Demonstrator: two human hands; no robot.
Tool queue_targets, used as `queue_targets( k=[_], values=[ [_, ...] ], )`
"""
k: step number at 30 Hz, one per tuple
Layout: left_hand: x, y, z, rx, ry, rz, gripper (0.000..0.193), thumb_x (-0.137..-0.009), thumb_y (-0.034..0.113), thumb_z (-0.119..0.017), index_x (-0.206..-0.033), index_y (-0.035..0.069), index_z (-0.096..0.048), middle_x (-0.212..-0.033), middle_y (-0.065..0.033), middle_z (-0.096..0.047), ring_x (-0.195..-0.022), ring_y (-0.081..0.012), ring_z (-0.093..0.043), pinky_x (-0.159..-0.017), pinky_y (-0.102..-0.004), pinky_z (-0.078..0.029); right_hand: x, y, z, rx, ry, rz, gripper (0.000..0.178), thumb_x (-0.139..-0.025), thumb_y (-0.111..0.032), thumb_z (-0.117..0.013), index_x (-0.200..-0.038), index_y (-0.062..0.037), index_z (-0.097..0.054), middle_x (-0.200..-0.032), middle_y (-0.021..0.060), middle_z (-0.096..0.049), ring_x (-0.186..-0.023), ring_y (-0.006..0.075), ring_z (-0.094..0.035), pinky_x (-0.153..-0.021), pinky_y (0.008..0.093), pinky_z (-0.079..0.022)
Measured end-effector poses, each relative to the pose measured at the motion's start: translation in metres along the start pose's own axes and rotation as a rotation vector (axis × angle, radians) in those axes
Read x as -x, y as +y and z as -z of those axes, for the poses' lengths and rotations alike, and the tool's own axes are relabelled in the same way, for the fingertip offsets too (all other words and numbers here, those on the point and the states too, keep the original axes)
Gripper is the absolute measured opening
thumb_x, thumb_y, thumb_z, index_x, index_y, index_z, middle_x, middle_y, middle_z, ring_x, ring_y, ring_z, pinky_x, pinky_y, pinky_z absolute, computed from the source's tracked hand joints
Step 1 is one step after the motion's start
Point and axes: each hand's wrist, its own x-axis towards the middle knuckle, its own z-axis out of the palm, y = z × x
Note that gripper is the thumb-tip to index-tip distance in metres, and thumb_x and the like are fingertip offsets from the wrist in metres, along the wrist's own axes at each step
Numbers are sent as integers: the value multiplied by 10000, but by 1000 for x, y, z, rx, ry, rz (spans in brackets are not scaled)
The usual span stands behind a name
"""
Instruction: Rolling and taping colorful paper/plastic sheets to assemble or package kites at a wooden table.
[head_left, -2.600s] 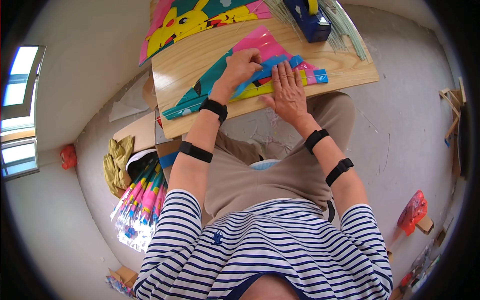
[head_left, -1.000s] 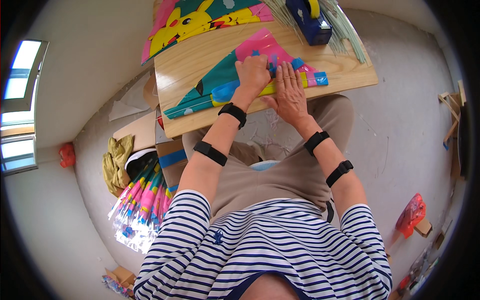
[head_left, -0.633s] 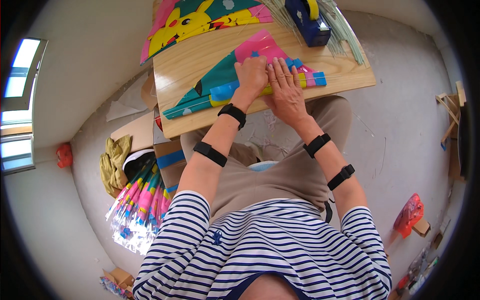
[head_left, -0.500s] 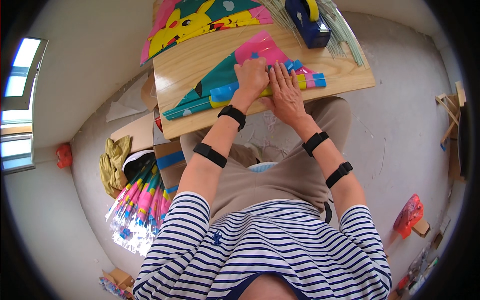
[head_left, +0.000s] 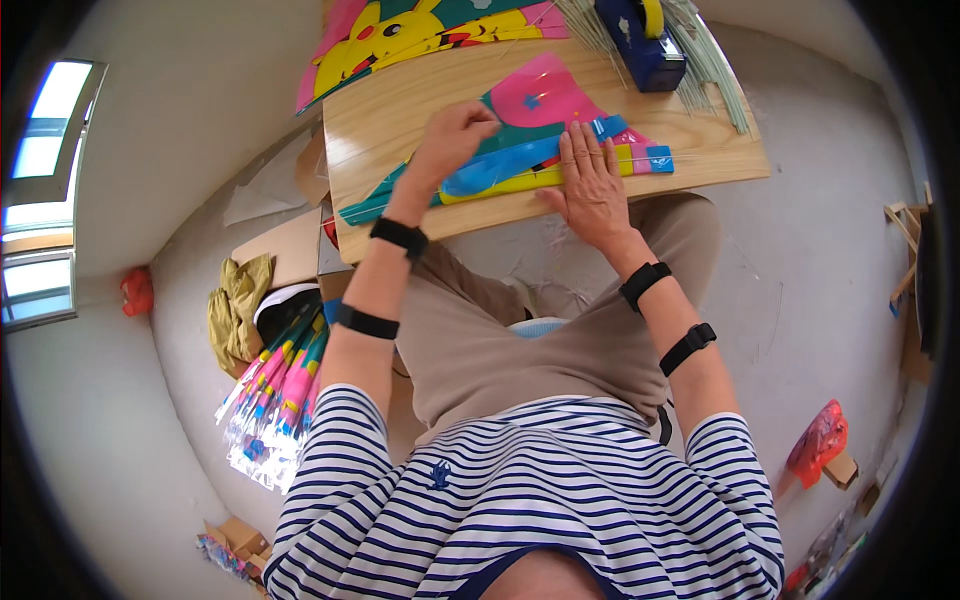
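Observation:
A thin plastic kite [head_left: 538, 97] in pink, teal, yellow and blue lies partly folded on the wooden table [head_left: 375, 120]. A loose blue strip [head_left: 490, 170] runs across it, and thin rods lie along its near edge. My right hand [head_left: 592, 195] rests flat on the kite's right part, fingers stretched over the blue and yellow folds. Over the kite's left part is my left hand [head_left: 452, 145], its fingers curled together; whatever they may hold is hidden.
A blue tape dispenser [head_left: 640, 50] stands at the far right of the table beside a bundle of thin pale rods [head_left: 715, 85]. Another printed sheet [head_left: 400, 40] lies at the far left. Folded kites [head_left: 285, 380] and an olive cloth [head_left: 238, 310] are at lower left.
My left hand has moved left, away from my right hand, uncovering more of the blue strip. My right hand stays flat on the kite. The view has shifted slightly.

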Motion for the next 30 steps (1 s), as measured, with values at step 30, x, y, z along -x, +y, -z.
queue_targets(
  k=[30],
  values=[
    [72,-25,39,-155,54,-96,138,-745,14,-773,-831,6,-665,-821,-90,-632,-831,-233,-596,-759,-344,-494,1,3,-2,70,-31,4,913,-937,-590,-581,-1545,46,-339,-1640,213,-302,-1549,326,-242,-1252,528,-157]
  ],
)
